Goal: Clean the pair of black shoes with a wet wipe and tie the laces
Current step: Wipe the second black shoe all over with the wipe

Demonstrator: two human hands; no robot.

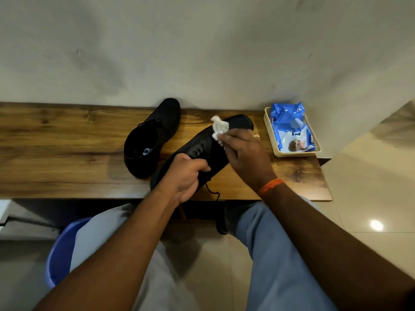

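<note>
- Well, the wooden counter (67, 142) runs along a pale wall and carries everything
- one black shoe (150, 138) rests on the counter near the wall, opening toward the camera, toe toward the wall
- the second black shoe (238, 124) lies just right of it, tilted on its side, toe pointing up and right
- left hand (186, 178) grips that second shoe at its heel end, fingers (202, 168) clamped on the opening
- right hand (244, 156) has its fingers closed together on a crumpled white wipe (219, 127), pressed to the shoe's upper
- a cream tray (268, 126) at the counter's right end holds a blue pack of wipes (289, 122)
- a loose black lace (212, 191) dangles at the counter's front edge
- an orange band (270, 186) circles the right wrist
</note>
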